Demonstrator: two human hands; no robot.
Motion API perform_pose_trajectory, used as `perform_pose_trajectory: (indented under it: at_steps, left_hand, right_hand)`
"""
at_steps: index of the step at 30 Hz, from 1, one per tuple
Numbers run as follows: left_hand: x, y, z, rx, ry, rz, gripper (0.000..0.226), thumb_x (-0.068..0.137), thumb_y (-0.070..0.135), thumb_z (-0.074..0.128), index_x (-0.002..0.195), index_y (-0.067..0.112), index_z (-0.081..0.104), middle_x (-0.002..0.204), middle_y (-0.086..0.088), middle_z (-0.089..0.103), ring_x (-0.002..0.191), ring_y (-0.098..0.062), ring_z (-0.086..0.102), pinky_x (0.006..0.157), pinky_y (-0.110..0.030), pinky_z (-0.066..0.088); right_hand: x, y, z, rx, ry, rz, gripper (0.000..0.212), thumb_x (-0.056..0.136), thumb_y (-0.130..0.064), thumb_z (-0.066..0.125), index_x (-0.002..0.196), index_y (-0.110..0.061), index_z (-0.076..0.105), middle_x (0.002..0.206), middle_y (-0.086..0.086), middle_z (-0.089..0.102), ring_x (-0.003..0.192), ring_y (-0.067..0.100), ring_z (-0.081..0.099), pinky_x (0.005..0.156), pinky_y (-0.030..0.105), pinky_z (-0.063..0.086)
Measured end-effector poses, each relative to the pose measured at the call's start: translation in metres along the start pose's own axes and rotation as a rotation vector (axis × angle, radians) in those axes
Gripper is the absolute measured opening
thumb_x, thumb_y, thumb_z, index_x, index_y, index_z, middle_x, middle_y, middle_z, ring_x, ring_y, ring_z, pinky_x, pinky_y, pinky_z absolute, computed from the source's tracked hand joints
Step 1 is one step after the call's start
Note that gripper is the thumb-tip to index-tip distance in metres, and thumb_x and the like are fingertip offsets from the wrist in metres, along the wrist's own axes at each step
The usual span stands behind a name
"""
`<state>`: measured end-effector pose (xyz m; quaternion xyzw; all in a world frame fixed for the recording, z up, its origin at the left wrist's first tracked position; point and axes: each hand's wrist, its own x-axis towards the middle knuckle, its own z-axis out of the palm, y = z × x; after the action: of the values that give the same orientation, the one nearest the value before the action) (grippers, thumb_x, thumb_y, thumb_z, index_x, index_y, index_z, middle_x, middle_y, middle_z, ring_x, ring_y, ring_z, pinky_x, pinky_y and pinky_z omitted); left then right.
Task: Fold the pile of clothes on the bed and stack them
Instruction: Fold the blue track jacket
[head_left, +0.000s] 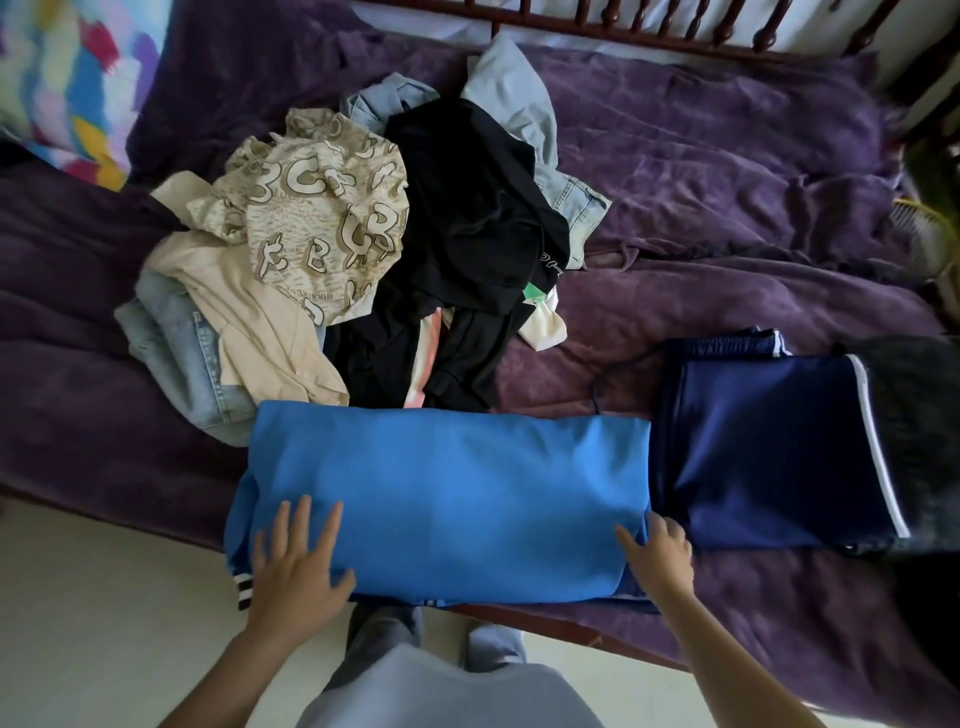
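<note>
Smooth folded blue garment at 6 o'clock of the pile: left grip spread flat, right grip pinching its edge.

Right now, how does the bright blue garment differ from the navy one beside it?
The bright blue garment is lighter and wider; the navy garment is darker, white-striped. The left hand and right hand are on the blue one; neither touches the navy one. Both are folded.

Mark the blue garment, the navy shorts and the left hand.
blue garment (447, 493), head view, middle of its flat top panel.
navy shorts (769, 452), head view, centre of the folded front.
left hand (298, 558), head view, back of the hand.
</note>
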<state>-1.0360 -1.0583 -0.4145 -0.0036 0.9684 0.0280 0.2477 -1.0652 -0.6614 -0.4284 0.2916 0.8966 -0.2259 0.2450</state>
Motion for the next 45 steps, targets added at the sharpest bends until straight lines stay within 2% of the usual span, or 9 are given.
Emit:
perform_pose_trajectory:
  at_steps: [4,8,18,22,28,31,37,41,45]
  left_hand:
    - [0.008,0.043,-0.006,0.019,-0.079,0.082,0.071,0.075,0.053,0.033,0.137,0.019,0.042,0.137,-0.023,0.047,0.128,-0.041,0.033,0.087,-0.059,0.045]
    - [0.013,0.068,-0.004,0.048,-0.195,0.045,0.065,0.093,0.052,0.024,0.149,0.032,-0.003,0.156,-0.012,-0.018,0.144,-0.033,-0.013,0.115,-0.049,0.002]
    - [0.024,0.072,-0.002,0.085,-0.257,0.020,0.064,0.097,0.046,0.031,0.149,0.034,-0.004,0.155,-0.009,-0.020,0.144,-0.031,-0.013,0.116,-0.047,0.004]
    - [0.024,0.075,-0.001,0.108,-0.206,0.013,0.065,0.096,0.044,0.038,0.150,0.032,0.004,0.157,-0.010,-0.013,0.144,-0.032,-0.007,0.115,-0.049,0.006]
    - [0.030,0.045,-0.014,-0.065,-0.242,0.126,0.058,0.091,0.044,0.047,0.144,0.028,0.030,0.158,-0.002,0.007,0.143,-0.024,0.012,0.113,-0.040,0.019]
    - [0.037,0.027,-0.044,-0.781,-0.304,-0.001,0.042,0.084,0.041,0.055,0.114,0.012,0.061,0.124,-0.004,0.057,0.108,-0.014,0.052,0.095,-0.028,0.040]
    - [0.052,-0.049,-0.097,-2.149,-0.411,-0.291,0.059,0.090,0.063,0.030,0.094,0.013,0.061,0.081,-0.012,0.069,0.069,-0.027,0.063,0.067,-0.033,0.043]
    - [0.066,-0.091,-0.126,-2.109,-0.381,-0.207,0.055,0.082,0.065,0.050,0.105,0.017,0.063,0.102,-0.008,0.066,0.097,-0.027,0.059,0.087,-0.042,0.046]
    - [0.071,-0.089,-0.131,-1.550,-0.133,-0.215,0.033,0.086,0.003,0.061,0.119,0.004,0.058,0.092,-0.009,0.067,0.086,-0.027,0.062,0.081,-0.037,0.050]
  right_hand:
    - [0.018,0.014,0.018,0.391,-0.137,0.287,0.079,0.078,-0.036,0.073,0.138,-0.005,0.031,0.136,0.021,0.041,0.121,0.040,0.044,0.097,0.046,0.043]
    - [0.013,0.014,0.022,0.612,-0.088,0.335,0.060,0.074,-0.014,0.078,0.120,0.004,0.045,0.113,0.018,0.055,0.097,0.032,0.054,0.077,0.037,0.046]
    - [-0.025,-0.047,-0.045,0.788,0.012,0.021,0.040,0.077,0.006,0.068,0.114,-0.002,0.056,0.099,0.012,0.062,0.085,0.025,0.057,0.074,0.031,0.046]
    - [-0.048,-0.090,-0.059,0.690,0.013,-0.192,0.044,0.075,0.010,0.068,0.116,0.000,0.056,0.097,0.007,0.062,0.081,0.018,0.058,0.067,0.016,0.048]
    - [-0.090,-0.170,-0.048,0.441,-0.049,-0.364,0.066,0.074,-0.013,0.073,0.134,-0.015,0.048,0.117,0.005,0.064,0.105,0.025,0.062,0.087,0.044,0.052]
    - [-0.120,-0.213,-0.028,0.257,-0.029,-0.485,0.061,0.082,-0.016,0.066,0.138,-0.020,0.042,0.124,0.000,0.059,0.111,0.022,0.058,0.091,0.031,0.047]
    - [-0.190,-0.296,0.049,-0.037,-0.067,-0.709,0.045,0.087,-0.014,0.050,0.131,-0.020,0.049,0.127,0.004,0.058,0.112,0.027,0.053,0.078,0.029,0.035]
    - [-0.213,-0.323,0.095,-0.109,-0.163,-0.806,0.019,0.083,-0.007,0.049,0.101,-0.010,0.054,0.114,0.011,0.059,0.094,0.030,0.052,0.066,0.030,0.029]
    - [-0.209,-0.330,0.112,-0.165,-0.206,-0.790,0.034,0.085,-0.012,0.052,0.119,-0.014,0.056,0.119,0.009,0.060,0.107,0.032,0.054,0.075,0.030,0.035]
